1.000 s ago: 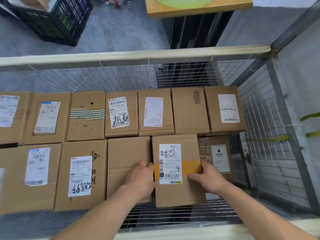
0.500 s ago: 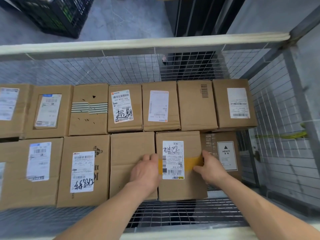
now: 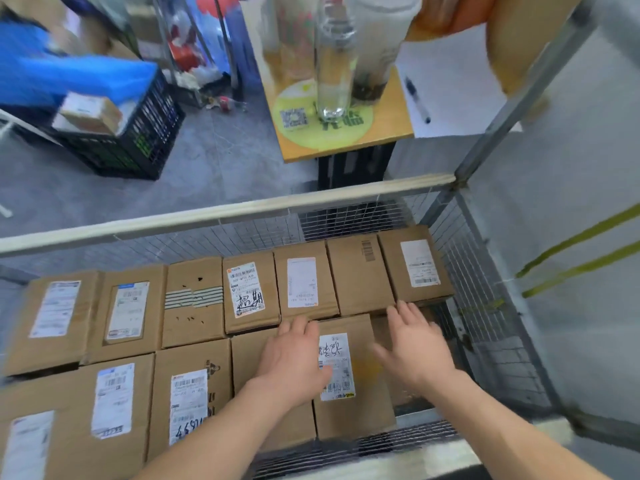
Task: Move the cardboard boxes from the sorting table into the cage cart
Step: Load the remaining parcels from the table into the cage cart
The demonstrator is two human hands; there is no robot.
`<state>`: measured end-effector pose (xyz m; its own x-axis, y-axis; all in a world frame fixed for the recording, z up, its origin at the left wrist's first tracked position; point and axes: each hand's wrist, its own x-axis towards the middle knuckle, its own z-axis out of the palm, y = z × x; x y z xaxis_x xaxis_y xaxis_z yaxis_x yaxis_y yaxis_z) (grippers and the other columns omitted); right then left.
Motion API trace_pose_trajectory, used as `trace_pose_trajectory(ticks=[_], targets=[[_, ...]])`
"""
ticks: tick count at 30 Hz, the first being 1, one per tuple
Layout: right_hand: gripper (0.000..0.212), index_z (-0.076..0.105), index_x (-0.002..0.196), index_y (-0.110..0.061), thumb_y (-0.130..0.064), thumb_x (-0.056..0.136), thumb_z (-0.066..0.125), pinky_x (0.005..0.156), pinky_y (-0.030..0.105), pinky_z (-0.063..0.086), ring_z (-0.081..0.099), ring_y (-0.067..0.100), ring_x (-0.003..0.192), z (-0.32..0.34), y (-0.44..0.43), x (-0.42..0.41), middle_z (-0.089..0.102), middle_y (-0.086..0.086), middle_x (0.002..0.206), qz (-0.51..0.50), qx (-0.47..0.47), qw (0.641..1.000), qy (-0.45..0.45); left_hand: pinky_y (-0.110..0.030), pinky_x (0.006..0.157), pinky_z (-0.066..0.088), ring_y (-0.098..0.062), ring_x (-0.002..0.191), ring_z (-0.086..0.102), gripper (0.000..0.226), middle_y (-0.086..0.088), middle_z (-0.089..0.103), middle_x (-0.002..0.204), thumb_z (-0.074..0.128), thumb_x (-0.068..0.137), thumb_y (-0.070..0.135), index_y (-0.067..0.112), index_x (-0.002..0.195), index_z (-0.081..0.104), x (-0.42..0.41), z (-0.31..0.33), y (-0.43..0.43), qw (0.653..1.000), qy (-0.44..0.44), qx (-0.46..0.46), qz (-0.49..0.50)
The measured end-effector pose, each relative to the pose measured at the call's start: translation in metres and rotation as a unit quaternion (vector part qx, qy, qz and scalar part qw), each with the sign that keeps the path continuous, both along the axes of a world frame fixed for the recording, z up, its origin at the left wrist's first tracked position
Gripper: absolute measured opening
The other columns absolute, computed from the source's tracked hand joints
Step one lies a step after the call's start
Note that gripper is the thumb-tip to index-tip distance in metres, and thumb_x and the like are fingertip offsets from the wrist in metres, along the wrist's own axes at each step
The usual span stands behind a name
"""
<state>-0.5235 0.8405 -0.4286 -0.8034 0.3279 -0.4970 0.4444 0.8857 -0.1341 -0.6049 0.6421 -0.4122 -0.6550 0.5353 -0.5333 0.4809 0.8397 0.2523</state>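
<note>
Several cardboard boxes lie flat in two rows inside the wire cage cart (image 3: 485,306). The labelled box with yellow tape (image 3: 349,403) sits in the near row, fourth from the left edge of view. My left hand (image 3: 294,358) hovers over its left edge with fingers straight and holds nothing. My right hand (image 3: 415,344) is lifted above its right side, fingers spread and relaxed, over a lower box that it mostly hides. The picture is blurred by motion.
The cart's pale top rail (image 3: 242,213) runs across the far side. Beyond it stand a black crate (image 3: 131,143) with a small box, and a wooden stand (image 3: 343,136) carrying a glass bottle (image 3: 334,64) and a cup. A wall post (image 3: 512,98) rises at right.
Both hands let go of the yellow-taped box and lifted off it, fingers now straight. The view tilted up, bringing the crate and wooden stand into sight.
</note>
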Motion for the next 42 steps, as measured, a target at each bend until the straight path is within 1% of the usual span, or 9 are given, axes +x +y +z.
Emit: trace_pose_trajectory(ticks=[4,9,13,19,26,31,33,37,42], targets=[[0.080,0.018,0.159,-0.018,-0.062,0.097,0.043,0.123,0.050,0.022,0.008,0.023,0.156,0.077,0.002,0.003,0.013,0.005,0.169,-0.014,0.043,0.998,0.053,-0.039,0.115,0.031,-0.021,0.145,0.026,0.069,0.001,0.029,0.157,0.058,0.090,0.046,0.021,0.149,0.033,-0.013,0.072,0.015,0.996,0.049,0.050,-0.052],[0.082,0.016,0.161,-0.019,-0.064,0.097,0.041,0.122,0.045,0.025,0.011,0.021,0.155,0.171,0.002,0.027,0.016,0.003,0.169,-0.078,0.075,0.987,0.123,-0.043,0.121,0.025,-0.021,0.150,0.018,0.075,0.001,0.024,0.162,0.056,0.090,0.052,0.021,0.153,0.029,-0.020,0.153,0.032,0.981,0.096,0.115,-0.125],[0.082,0.018,0.160,-0.018,-0.064,0.097,0.042,0.117,0.038,0.032,0.020,0.018,0.153,0.233,0.004,0.058,0.026,0.000,0.166,-0.137,0.105,0.970,0.170,-0.040,0.117,0.028,-0.019,0.148,0.022,0.076,0.002,0.027,0.160,0.053,0.091,0.054,0.019,0.154,0.029,-0.014,0.215,0.050,0.955,0.140,0.173,-0.196],[0.082,0.022,0.160,-0.017,-0.063,0.097,0.046,0.119,0.035,0.031,0.024,0.016,0.152,0.296,-0.007,0.121,0.030,-0.002,0.164,-0.218,0.132,0.943,0.213,-0.042,0.120,0.028,-0.020,0.151,0.019,0.080,0.003,0.026,0.161,0.049,0.091,0.063,0.021,0.156,0.027,0.024,0.275,0.080,0.908,0.184,0.245,-0.287],[0.076,0.044,0.148,-0.012,-0.062,0.091,0.048,0.110,0.040,0.039,0.037,0.023,0.144,0.348,-0.024,0.218,0.046,0.005,0.152,-0.307,0.197,0.906,0.215,-0.042,0.120,0.024,-0.023,0.154,0.011,0.084,0.002,0.021,0.164,0.046,0.092,0.065,0.020,0.158,0.021,0.109,0.323,0.109,0.849,0.202,0.304,-0.381],[0.091,0.030,0.157,-0.013,-0.068,0.085,0.035,0.121,0.038,0.027,0.023,0.024,0.153,0.374,-0.038,0.311,0.029,0.008,0.165,-0.372,0.225,0.876,0.208,-0.040,0.119,0.026,-0.023,0.154,0.014,0.087,-0.001,0.023,0.164,0.051,0.090,0.065,0.018,0.158,0.023,0.190,0.352,0.120,0.807,0.211,0.329,-0.443],[0.093,0.030,0.157,-0.013,-0.070,0.084,0.031,0.120,0.038,0.028,0.026,0.024,0.152,0.382,-0.051,0.352,0.032,0.008,0.163,-0.396,0.239,0.862,0.207,-0.039,0.116,0.030,-0.022,0.152,0.018,0.087,0.000,0.029,0.161,0.052,0.087,0.066,0.018,0.155,0.028,0.228,0.363,0.120,0.787,0.211,0.341,-0.469],[0.075,0.037,0.151,-0.018,-0.064,0.092,0.049,0.112,0.040,0.037,0.037,0.021,0.144,0.396,-0.082,0.439,0.042,0.002,0.155,-0.437,0.276,0.832,0.203,-0.040,0.116,0.032,-0.023,0.151,0.021,0.087,0.001,0.031,0.159,0.052,0.084,0.067,0.019,0.153,0.030,0.305,0.379,0.116,0.757,0.202,0.360,-0.507],[0.078,0.029,0.157,-0.019,-0.063,0.095,0.048,0.119,0.042,0.029,0.021,0.019,0.153,0.404,-0.127,0.537,0.030,0.001,0.164,-0.496,0.297,0.791,0.199,-0.040,0.116,0.031,-0.022,0.150,0.020,0.085,0.003,0.031,0.158,0.049,0.087,0.068,0.020,0.153,0.028,0.399,0.390,0.102,0.720,0.173,0.379,-0.555]])
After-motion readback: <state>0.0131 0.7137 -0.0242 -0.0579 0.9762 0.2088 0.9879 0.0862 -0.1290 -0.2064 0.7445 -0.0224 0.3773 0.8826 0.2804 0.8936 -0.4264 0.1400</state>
